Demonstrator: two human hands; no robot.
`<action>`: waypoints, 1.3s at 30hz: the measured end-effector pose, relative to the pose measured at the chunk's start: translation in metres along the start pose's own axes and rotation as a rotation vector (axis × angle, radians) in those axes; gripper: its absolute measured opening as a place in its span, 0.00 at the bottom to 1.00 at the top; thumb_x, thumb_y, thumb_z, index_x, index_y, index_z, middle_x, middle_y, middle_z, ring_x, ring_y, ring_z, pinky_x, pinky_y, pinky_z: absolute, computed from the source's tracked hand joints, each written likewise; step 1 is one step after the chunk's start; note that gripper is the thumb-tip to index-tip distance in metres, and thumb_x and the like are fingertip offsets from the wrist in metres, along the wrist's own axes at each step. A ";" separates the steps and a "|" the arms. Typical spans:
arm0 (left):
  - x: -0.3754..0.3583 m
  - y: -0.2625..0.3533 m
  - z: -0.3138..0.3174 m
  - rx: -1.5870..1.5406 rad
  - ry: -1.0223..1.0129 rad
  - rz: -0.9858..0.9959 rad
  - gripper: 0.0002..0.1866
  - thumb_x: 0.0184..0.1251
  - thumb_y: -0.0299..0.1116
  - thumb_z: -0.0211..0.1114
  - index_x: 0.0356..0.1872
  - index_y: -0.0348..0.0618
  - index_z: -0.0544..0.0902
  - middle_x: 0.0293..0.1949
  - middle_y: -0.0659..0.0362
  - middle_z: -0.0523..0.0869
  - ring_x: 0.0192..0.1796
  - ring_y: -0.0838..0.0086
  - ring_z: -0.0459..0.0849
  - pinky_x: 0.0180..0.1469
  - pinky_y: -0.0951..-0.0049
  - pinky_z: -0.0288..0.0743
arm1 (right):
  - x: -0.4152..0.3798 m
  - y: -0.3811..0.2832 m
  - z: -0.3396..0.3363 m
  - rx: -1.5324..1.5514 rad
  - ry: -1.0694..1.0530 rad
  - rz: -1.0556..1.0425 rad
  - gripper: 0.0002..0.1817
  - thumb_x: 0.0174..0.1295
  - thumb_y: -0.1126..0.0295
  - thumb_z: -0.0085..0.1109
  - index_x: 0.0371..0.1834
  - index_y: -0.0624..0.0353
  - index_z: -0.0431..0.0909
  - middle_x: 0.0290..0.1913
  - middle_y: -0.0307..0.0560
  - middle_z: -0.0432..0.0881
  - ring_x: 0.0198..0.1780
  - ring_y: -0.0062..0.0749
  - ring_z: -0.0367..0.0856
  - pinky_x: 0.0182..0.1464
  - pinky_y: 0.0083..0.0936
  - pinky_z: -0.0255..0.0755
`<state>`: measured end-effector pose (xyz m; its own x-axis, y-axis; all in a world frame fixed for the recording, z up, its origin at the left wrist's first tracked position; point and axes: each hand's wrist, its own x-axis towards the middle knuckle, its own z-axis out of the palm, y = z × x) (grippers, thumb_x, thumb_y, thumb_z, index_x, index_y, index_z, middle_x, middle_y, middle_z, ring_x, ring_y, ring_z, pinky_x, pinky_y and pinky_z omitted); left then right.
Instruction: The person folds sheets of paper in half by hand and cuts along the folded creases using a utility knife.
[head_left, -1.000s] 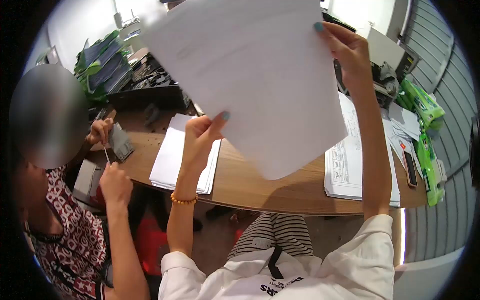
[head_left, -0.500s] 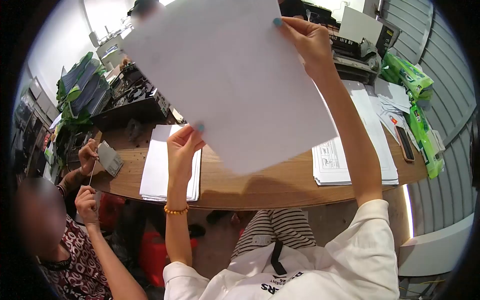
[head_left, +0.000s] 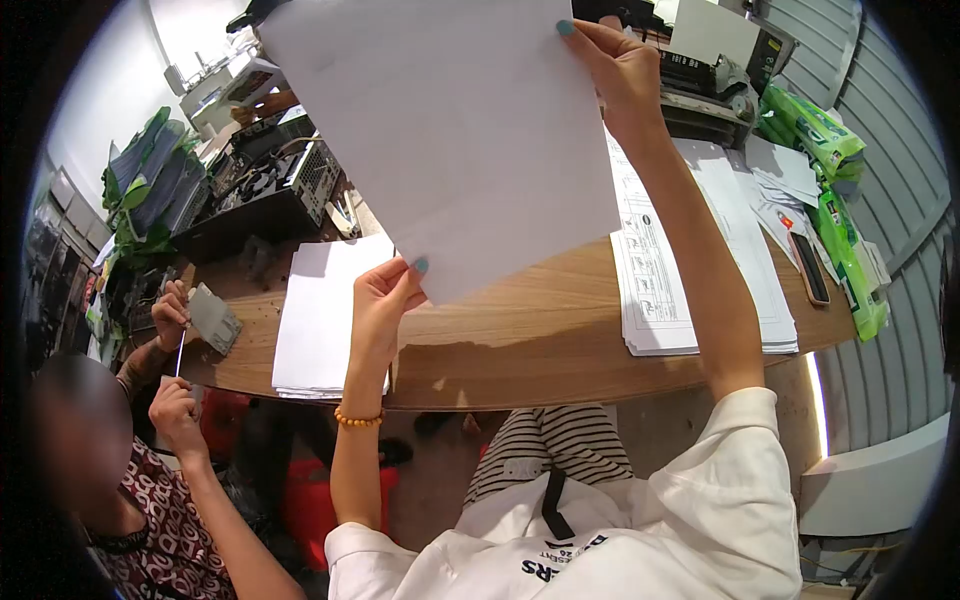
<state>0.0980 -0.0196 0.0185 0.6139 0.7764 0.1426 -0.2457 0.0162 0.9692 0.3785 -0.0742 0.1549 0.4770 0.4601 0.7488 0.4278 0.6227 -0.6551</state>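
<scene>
A large white sheet of paper [head_left: 470,140] is held up in front of me, tilted, above the wooden table. My left hand [head_left: 385,295] pinches its lower left corner between thumb and fingers. Near the top right, my right hand [head_left: 625,80] grips the other edge the same way. The side facing me looks blank. Below and to the left lies a stack of white paper [head_left: 325,325]. On the right, partly behind my right forearm, rests a stack of printed sheets [head_left: 655,285] with diagrams and text.
A phone [head_left: 808,265] and green packs [head_left: 845,255] lie at the table's right edge. An opened computer case [head_left: 270,190] stands at the back left. At the left, a co-worker's hands [head_left: 178,415] hold a thin tool by a grey piece [head_left: 213,320].
The sheet has risen and shifted slightly, uncovering more of the printed stack. My left hand has moved a little right, my right hand slightly up. Both keep their grip.
</scene>
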 end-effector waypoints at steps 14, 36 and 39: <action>-0.016 0.020 0.011 0.139 0.011 0.013 0.10 0.66 0.30 0.56 0.40 0.33 0.78 0.30 0.60 0.82 0.24 0.82 0.76 0.28 0.83 0.76 | -0.002 0.034 -0.012 -0.011 0.027 0.166 0.17 0.52 0.65 0.67 0.41 0.64 0.81 0.32 0.41 0.83 0.31 0.16 0.78 0.31 0.11 0.71; -0.056 0.012 0.022 1.269 -0.423 0.418 0.24 0.63 0.31 0.55 0.61 0.39 0.66 0.65 0.48 0.62 0.67 0.58 0.59 0.69 0.59 0.49 | -0.121 0.082 -0.056 -0.467 -0.138 0.616 0.09 0.56 0.73 0.60 0.36 0.68 0.80 0.29 0.43 0.82 0.28 0.19 0.76 0.33 0.15 0.69; -0.063 -0.009 0.022 1.443 -0.537 0.401 0.29 0.67 0.39 0.49 0.66 0.39 0.57 0.68 0.48 0.56 0.71 0.60 0.52 0.71 0.61 0.43 | -0.121 0.077 -0.057 -0.581 -0.183 0.666 0.10 0.55 0.72 0.60 0.36 0.67 0.81 0.28 0.42 0.83 0.29 0.19 0.77 0.33 0.15 0.69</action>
<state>0.0783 -0.0828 0.0047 0.9457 0.2750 0.1732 0.2448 -0.9532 0.1772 0.3972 -0.1176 0.0080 0.6564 0.7355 0.1681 0.4511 -0.2040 -0.8688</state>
